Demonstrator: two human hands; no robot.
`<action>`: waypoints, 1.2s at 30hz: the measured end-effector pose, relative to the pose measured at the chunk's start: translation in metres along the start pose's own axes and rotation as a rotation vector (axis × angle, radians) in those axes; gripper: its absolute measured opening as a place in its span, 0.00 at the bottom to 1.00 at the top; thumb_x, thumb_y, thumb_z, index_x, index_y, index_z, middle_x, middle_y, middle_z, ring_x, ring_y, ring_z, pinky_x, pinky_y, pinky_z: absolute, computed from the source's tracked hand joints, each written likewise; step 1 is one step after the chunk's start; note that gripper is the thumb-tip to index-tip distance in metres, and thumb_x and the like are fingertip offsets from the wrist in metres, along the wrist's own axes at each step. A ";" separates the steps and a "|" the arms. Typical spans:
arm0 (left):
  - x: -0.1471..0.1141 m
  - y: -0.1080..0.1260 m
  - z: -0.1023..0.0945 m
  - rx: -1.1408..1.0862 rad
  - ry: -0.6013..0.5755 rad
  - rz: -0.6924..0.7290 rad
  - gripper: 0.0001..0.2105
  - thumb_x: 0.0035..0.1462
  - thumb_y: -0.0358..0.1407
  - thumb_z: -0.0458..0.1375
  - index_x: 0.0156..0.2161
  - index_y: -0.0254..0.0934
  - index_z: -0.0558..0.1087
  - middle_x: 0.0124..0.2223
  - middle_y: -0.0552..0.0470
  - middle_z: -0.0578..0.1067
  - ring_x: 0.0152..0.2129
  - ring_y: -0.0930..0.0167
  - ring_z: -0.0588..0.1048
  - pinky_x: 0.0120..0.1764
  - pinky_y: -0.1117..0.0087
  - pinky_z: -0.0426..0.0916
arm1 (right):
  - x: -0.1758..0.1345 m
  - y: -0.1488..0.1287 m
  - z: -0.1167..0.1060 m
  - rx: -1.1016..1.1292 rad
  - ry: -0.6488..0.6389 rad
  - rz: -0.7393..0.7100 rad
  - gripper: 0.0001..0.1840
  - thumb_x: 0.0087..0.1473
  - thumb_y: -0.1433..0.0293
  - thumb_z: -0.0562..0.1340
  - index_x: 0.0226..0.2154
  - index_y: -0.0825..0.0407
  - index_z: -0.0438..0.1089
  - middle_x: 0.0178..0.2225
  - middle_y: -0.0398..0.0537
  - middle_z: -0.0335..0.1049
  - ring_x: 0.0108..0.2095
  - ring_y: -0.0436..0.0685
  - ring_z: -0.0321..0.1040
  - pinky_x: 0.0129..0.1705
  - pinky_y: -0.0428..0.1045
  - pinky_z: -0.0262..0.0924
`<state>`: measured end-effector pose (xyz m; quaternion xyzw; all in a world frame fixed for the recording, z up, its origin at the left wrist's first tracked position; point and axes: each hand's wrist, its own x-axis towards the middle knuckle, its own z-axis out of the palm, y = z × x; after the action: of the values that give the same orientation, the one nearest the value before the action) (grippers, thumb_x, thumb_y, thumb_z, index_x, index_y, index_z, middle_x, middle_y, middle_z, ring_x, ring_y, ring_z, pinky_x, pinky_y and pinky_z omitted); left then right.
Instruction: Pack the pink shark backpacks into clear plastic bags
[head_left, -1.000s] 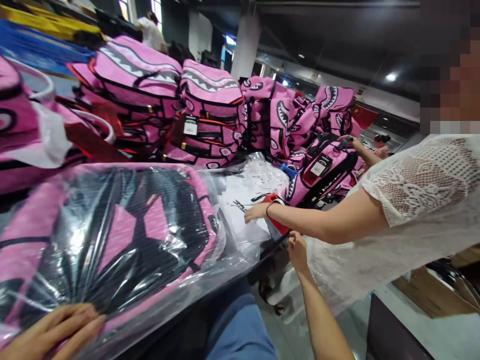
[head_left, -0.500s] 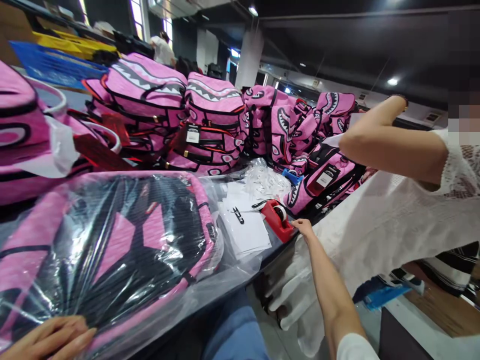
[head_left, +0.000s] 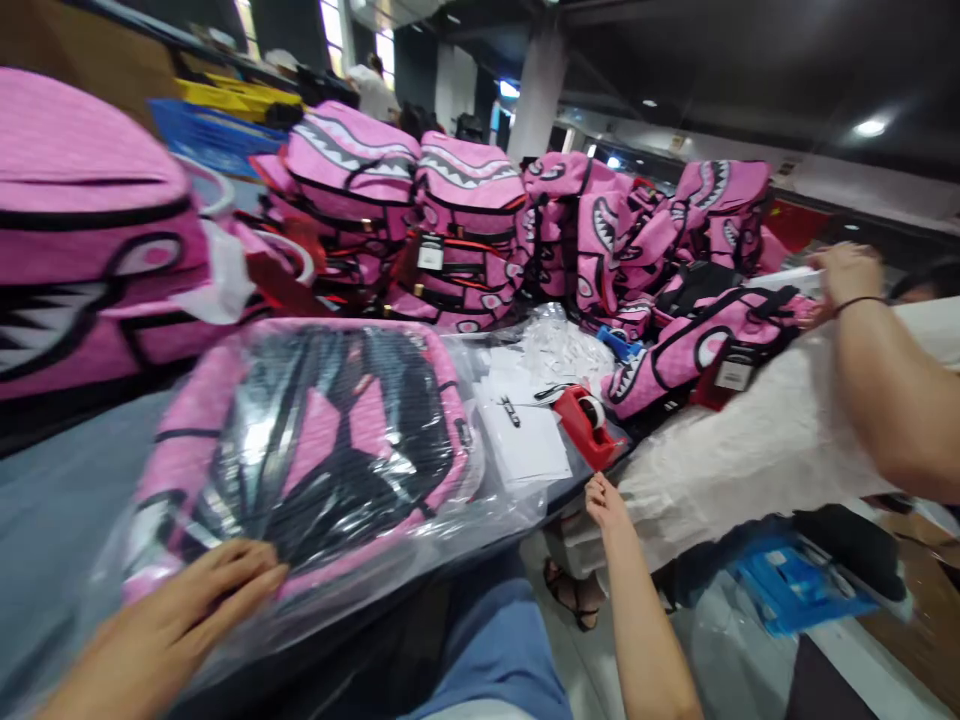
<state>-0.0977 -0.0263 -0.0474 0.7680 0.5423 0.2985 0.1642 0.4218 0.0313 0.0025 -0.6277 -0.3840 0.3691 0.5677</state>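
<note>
A pink and black backpack [head_left: 371,420] lies back-side up inside a clear plastic bag [head_left: 495,515]. My left hand [head_left: 217,590] is at the near left edge of the bag, fingers closed together on the plastic. My right hand [head_left: 604,500] is pinched closed just below the red tape dispenser [head_left: 589,425], at the table's front edge. Whatever its fingertips hold is too small to make out. Left of the dispenser are white paper sheets [head_left: 525,450] with small black snips [head_left: 510,411] on top.
More pink backpacks [head_left: 472,220] line the back of the table [head_left: 67,510], and a large one [head_left: 82,230] stands left. A co-worker's hand [head_left: 851,275] is by a tagged backpack [head_left: 697,350] at right. Crumpled clear plastic [head_left: 562,340] lies behind the sheets.
My right hand has come down and away from the tape dispenser's front end. My view has shifted left. The co-worker's raised arm has lowered to the backpacks.
</note>
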 end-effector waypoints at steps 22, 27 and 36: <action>0.025 0.074 -0.020 -0.243 -0.042 -0.212 0.19 0.62 0.50 0.47 0.26 0.40 0.68 0.33 0.53 0.70 0.31 0.68 0.73 0.38 0.66 0.65 | -0.071 -0.131 0.231 -1.407 -0.855 -0.864 0.29 0.41 0.51 0.78 0.39 0.49 0.72 0.27 0.45 0.73 0.29 0.59 0.71 0.30 0.47 0.45; 0.026 0.073 -0.018 -0.251 -0.040 -0.203 0.19 0.63 0.50 0.47 0.27 0.41 0.68 0.33 0.54 0.70 0.31 0.68 0.72 0.38 0.67 0.66 | -0.083 -0.109 0.199 -1.140 -0.793 -1.068 0.14 0.59 0.58 0.69 0.34 0.49 0.69 0.29 0.44 0.71 0.32 0.54 0.67 0.30 0.48 0.44; -0.004 0.058 -0.041 -0.031 0.025 0.021 0.12 0.63 0.47 0.57 0.33 0.42 0.70 0.46 0.49 0.78 0.46 0.64 0.74 0.61 0.54 0.59 | -0.082 -0.091 0.221 -1.212 -1.143 -0.910 0.29 0.40 0.51 0.78 0.33 0.50 0.66 0.34 0.41 0.67 0.36 0.53 0.63 0.29 0.47 0.37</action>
<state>-0.0822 -0.0538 0.0163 0.7675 0.5313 0.3180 0.1660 0.1820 0.0575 0.0769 -0.3300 -0.9377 0.1018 -0.0393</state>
